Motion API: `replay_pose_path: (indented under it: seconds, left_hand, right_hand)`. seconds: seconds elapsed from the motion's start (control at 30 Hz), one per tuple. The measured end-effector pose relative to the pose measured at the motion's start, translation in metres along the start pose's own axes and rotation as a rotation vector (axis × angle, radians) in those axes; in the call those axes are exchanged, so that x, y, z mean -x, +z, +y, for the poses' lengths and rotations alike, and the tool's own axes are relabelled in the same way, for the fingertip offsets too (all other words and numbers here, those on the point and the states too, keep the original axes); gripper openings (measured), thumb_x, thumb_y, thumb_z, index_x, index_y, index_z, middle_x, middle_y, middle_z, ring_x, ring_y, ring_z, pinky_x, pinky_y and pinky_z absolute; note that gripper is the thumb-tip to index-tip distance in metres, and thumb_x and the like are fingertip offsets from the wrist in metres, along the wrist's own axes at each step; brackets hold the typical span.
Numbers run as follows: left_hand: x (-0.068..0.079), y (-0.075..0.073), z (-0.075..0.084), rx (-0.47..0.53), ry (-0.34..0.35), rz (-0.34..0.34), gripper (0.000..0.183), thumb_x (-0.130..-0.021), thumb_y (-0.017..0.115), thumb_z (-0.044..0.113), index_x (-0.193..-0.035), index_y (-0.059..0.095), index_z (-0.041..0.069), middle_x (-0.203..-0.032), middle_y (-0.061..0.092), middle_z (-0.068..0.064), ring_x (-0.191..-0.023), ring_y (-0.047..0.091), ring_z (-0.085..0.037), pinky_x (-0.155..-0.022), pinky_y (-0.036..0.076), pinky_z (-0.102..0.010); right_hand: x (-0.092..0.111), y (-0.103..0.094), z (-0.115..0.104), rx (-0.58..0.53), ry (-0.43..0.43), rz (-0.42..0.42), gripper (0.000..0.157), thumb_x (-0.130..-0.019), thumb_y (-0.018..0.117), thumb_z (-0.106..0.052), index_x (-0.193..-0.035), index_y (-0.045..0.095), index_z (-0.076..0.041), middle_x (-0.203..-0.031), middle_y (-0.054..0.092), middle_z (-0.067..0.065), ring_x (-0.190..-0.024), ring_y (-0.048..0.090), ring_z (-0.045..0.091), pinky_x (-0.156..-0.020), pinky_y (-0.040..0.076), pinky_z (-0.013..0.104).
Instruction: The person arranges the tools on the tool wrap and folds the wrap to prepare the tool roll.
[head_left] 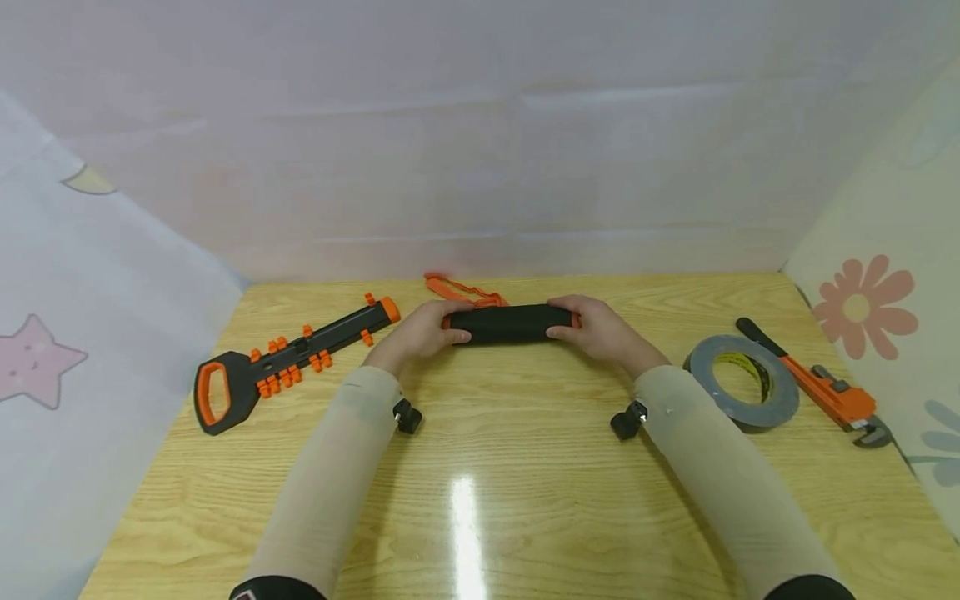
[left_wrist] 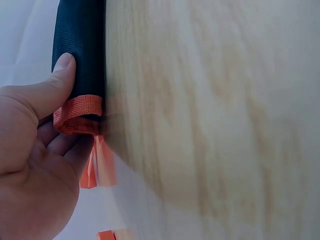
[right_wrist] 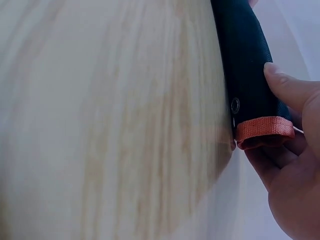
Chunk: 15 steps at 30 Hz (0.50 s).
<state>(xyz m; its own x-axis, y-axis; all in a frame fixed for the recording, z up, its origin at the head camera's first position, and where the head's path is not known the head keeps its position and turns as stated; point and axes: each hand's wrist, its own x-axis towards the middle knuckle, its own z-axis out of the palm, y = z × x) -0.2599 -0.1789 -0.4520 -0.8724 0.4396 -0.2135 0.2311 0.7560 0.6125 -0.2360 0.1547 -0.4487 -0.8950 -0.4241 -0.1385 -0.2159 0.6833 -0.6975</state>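
A black fabric roll (head_left: 510,323) with orange woven edging lies crosswise near the back of the wooden table. My left hand (head_left: 431,327) holds its left end; in the left wrist view the thumb (left_wrist: 64,65) presses the black cloth, with the fingers behind the orange edging (left_wrist: 82,106). At the other end my right hand (head_left: 592,327) grips in the same way, its thumb (right_wrist: 280,80) on the cloth above the orange trim (right_wrist: 265,129). A small metal eyelet (right_wrist: 235,105) shows near that end. Behind the roll lies an orange strap (head_left: 457,289).
To the left lies a black tool (head_left: 330,335) with an orange-lined loop handle and several orange clips along its bar. Right of my right forearm are a grey tape roll (head_left: 783,392) and an orange pipe wrench (head_left: 825,392). A pale cloth backdrop (head_left: 510,167) borders the table's back.
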Motion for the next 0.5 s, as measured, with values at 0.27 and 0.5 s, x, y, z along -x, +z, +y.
replay_pose_path:
  seconds: [0.27,0.5]
  left_hand:
    - [0.0025,0.0021,-0.0005,0.011,0.014,-0.002,0.063,-0.106,0.072,0.032,-0.164,0.049,0.021,-0.167,0.051,-0.009,-0.156,0.046,-0.037,-0.128,0.038,-0.058]
    - [0.0071,0.0035,-0.0022,0.024,0.025,0.025,0.064,-0.107,0.071,0.032,-0.164,0.048,0.019,-0.169,0.048,-0.009,-0.158,0.042,-0.037,-0.129,0.035,-0.059]
  right_hand:
    - [0.002,0.0018,0.0014,0.028,-0.017,0.007,0.066,-0.107,0.07,-0.029,-0.164,0.046,-0.005,-0.168,0.045,0.02,-0.159,0.039,0.043,-0.128,0.035,0.062]
    - [0.0017,0.0022,0.0023,0.036,-0.031,0.013,0.068,-0.107,0.071,-0.03,-0.164,0.045,-0.004,-0.168,0.046,0.021,-0.157,0.041,0.043,-0.128,0.037,0.061]
